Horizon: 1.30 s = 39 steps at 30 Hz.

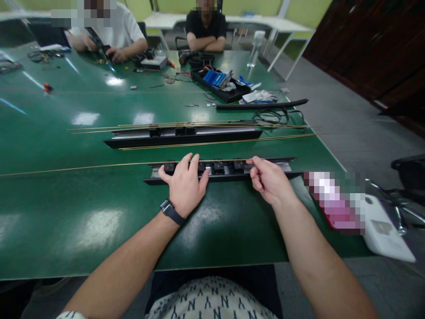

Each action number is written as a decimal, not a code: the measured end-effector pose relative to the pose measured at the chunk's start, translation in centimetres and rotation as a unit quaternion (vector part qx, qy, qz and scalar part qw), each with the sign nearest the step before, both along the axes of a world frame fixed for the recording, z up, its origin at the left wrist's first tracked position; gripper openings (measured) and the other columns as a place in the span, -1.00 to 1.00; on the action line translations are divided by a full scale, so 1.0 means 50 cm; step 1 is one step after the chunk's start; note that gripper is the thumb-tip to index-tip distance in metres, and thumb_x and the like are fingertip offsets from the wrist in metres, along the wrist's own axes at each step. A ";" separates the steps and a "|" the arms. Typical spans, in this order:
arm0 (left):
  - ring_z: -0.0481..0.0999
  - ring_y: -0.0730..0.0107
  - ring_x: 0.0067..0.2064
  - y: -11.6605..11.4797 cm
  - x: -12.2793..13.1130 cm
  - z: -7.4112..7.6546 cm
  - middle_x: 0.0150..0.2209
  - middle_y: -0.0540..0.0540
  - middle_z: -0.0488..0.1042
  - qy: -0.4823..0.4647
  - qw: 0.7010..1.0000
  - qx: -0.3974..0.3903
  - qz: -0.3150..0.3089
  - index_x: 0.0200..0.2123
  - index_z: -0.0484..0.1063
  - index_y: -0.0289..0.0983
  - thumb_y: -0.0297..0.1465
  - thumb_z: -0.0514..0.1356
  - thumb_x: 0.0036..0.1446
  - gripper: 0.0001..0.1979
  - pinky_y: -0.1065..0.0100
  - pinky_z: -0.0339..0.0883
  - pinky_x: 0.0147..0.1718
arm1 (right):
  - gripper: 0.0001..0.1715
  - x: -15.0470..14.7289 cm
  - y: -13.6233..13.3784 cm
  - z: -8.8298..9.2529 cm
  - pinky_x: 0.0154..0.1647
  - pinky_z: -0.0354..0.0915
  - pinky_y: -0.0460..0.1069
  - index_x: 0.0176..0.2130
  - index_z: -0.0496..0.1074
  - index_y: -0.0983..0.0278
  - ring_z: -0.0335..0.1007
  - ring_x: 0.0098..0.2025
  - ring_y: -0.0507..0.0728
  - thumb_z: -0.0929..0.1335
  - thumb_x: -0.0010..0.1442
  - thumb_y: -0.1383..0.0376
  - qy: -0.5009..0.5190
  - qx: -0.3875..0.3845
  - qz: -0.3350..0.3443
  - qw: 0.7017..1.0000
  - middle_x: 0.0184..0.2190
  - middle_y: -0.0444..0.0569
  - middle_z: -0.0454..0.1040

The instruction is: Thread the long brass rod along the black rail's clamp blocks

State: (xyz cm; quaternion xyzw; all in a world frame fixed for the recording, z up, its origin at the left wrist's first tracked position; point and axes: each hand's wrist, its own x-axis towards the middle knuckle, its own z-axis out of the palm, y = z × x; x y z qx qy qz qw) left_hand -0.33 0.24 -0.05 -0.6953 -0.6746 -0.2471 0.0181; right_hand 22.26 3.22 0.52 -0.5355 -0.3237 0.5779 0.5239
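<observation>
A black metal channel (229,178) with a silvery inside and several black blocks (218,166) in it lies across the table in front of me. A long, thin brass-coloured rod (83,168) runs along its far side and sticks out far to the left. My left hand (186,184) lies over the channel's left half, its fingers spread and touching it. At the right, my right hand (268,179) pinches the rod's right end between thumb and forefinger, just above the channel. Part of the channel is hidden under both hands.
A second black channel (186,138) lies farther back, with more thin rods (215,144) beside it. Behind are a black strip (262,105), a coiled cable (270,116) and a black tray (229,94). A white device (387,228) lies at right. Two people sit opposite.
</observation>
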 end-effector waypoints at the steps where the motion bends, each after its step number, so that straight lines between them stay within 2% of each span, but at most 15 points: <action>1: 0.37 -0.01 0.28 0.000 0.000 0.000 0.33 -0.26 0.35 0.001 1.000 0.001 0.000 0.28 0.31 -0.15 -0.20 0.07 0.36 -0.54 -0.31 -0.31 0.32 | -0.70 0.000 0.000 0.000 -0.85 -0.15 -0.16 -0.22 0.48 0.35 0.06 -0.82 -0.08 0.44 0.26 0.13 -0.003 -0.001 0.003 1.000 -0.65 -0.19 0.37; 7: 0.37 -0.02 0.28 0.001 -0.003 -0.002 0.33 -0.27 0.34 -0.004 1.000 -0.001 0.000 0.28 0.31 -0.16 -0.20 0.08 0.36 -0.53 -0.34 -0.33 0.33 | -0.70 -0.002 0.001 0.000 -0.85 -0.15 -0.16 -0.23 0.48 0.34 0.07 -0.81 -0.07 0.42 0.28 0.12 0.002 0.001 -0.004 1.000 -0.65 -0.16 0.39; 13: 0.37 -0.01 0.28 0.002 0.000 -0.004 0.33 -0.26 0.34 -0.011 1.000 -0.005 0.006 0.27 0.31 -0.15 -0.19 0.09 0.36 -0.54 -0.37 -0.46 0.34 | -0.71 -0.001 0.004 -0.004 -0.85 -0.15 -0.15 -0.24 0.47 0.33 0.06 -0.82 -0.07 0.40 0.29 0.12 0.001 0.001 -0.024 1.000 -0.65 -0.16 0.39; 19: 0.38 0.00 0.28 0.004 0.001 -0.002 0.31 -0.26 0.37 -0.020 1.000 0.001 0.004 0.25 0.34 -0.15 -0.18 0.08 0.35 -0.54 -0.29 -0.35 0.36 | -0.69 -0.001 0.003 -0.003 -0.85 -0.15 -0.17 -0.23 0.48 0.32 0.06 -0.82 -0.08 0.43 0.26 0.10 -0.002 0.006 -0.011 1.000 -0.66 -0.18 0.37; 39: 0.40 0.01 0.24 0.009 0.006 -0.004 0.28 -0.21 0.41 -0.034 0.999 -0.001 0.009 0.22 0.37 -0.09 -0.16 0.09 0.35 -0.57 -0.30 -0.32 0.33 | -0.64 -0.003 0.005 -0.002 -0.86 -0.17 -0.16 -0.25 0.50 0.34 0.08 -0.82 -0.08 0.46 0.25 0.06 -0.017 0.004 0.011 1.000 -0.65 -0.16 0.38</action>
